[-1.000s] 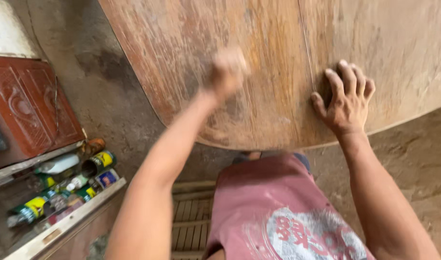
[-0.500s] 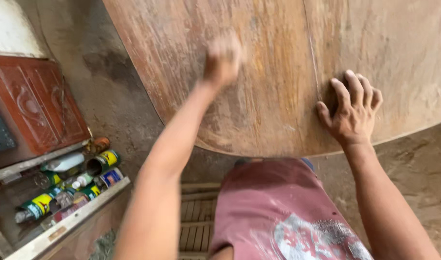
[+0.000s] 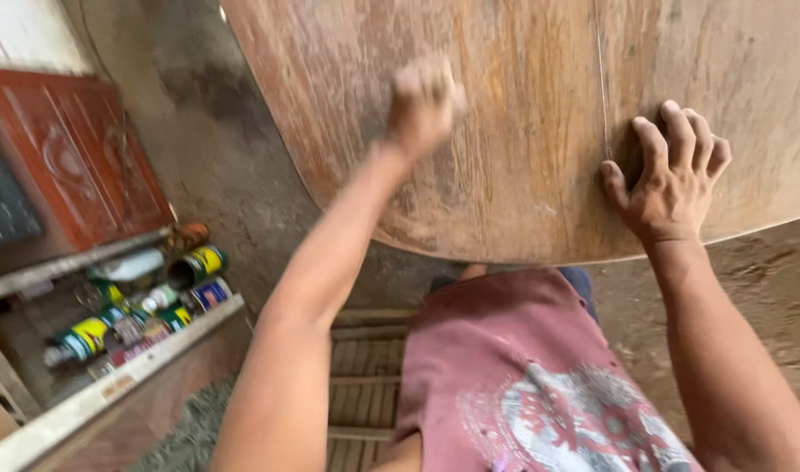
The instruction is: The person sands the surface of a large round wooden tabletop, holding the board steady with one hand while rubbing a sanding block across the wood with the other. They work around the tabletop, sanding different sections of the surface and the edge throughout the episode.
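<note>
Head view: the round wooden tabletop [image 3: 540, 114] lies flat, its curved edge toward the person. The left hand [image 3: 424, 105], blurred, sits fisted on it; what it holds I cannot tell. The right hand [image 3: 666, 179] presses spread, fingers wide. A wooden tray [image 3: 111, 385] lower left holds cans and bottles [image 3: 194, 267].

looks like a woodworking shop, big rounded wooden tabletop [image 3: 540, 114], carved red door panel [image 3: 76, 157], tray of cans [image 3: 138, 306], dusty concrete floor [image 3: 207, 149]

You have one round wooden table [image 3: 540, 105], two hands on it, and several cans [image 3: 194, 267] in the tray [image 3: 111, 385].
</note>
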